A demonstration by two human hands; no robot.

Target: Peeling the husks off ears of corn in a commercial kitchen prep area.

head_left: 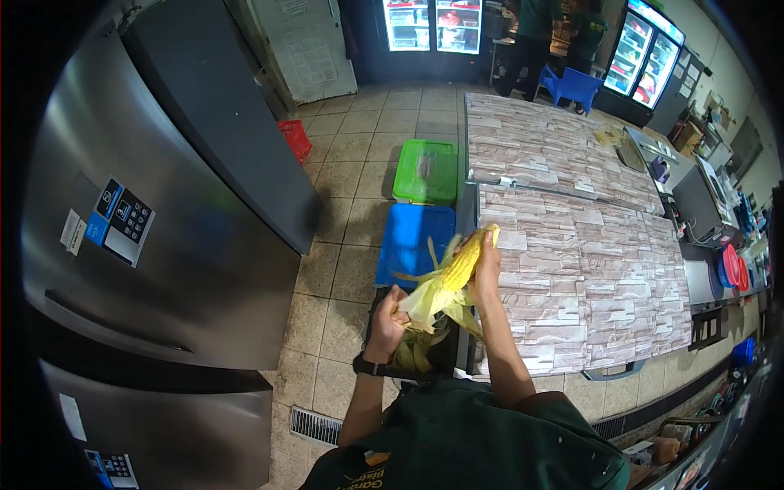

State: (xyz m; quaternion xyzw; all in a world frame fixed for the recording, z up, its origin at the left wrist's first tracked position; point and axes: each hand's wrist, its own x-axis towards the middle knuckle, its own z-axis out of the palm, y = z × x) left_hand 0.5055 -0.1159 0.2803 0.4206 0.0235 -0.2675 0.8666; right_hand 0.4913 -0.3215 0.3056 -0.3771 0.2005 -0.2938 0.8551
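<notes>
An ear of corn (463, 265) with yellow kernels showing is tilted over a dark bin, its pale husk (425, 302) peeled down toward the lower left. My right hand (487, 269) grips the cob on its right side near the top. My left hand (387, 322) is closed on the husk at the lower end. Loose husks (412, 353) lie in the dark bin below my hands, partly hidden by the corn and my body.
A wood-patterned table (576, 286) stands right. Blue (408, 233) and green (425, 167) lidded boxes line its left side. Steel fridges (155, 302) stand left, with a red crate (294, 140) behind. Two people (531, 37) stand at the back by a blue chair (572, 86).
</notes>
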